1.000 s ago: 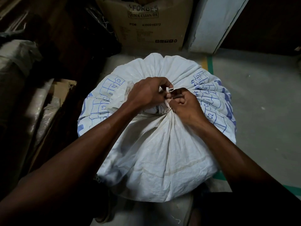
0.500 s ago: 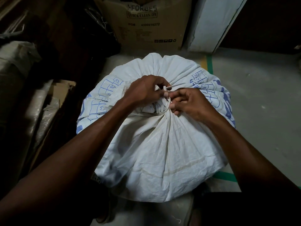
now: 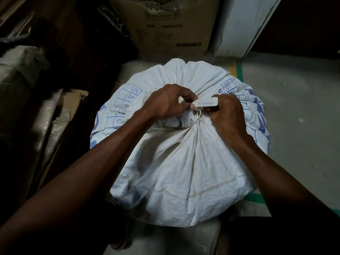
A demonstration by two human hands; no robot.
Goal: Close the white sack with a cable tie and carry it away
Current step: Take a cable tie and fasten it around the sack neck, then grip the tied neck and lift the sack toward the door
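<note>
A full white sack [image 3: 184, 172] with blue print stands on the floor in front of me, its mouth bunched into a neck at the top. A white cable tie [image 3: 206, 103] loops around that neck, its flat tail lying between my hands. My left hand [image 3: 165, 103] grips the gathered neck and pinches the tie's near end with thumb and fingers. My right hand [image 3: 228, 115] is closed on the tail's other end, just right of the neck. The tie's lock is hidden by my fingers.
A brown cardboard box [image 3: 169, 24] stands right behind the sack, beside a white pillar [image 3: 239, 24]. Wrapped bundles and cardboard [image 3: 36, 107] crowd the dark left side. Grey floor [image 3: 294, 116] with green tape lines [image 3: 239, 70] lies to the right.
My right hand has drawn the tie's tail out to the right, so more of the flat strip shows between the hands. My left hand stays on the neck.
</note>
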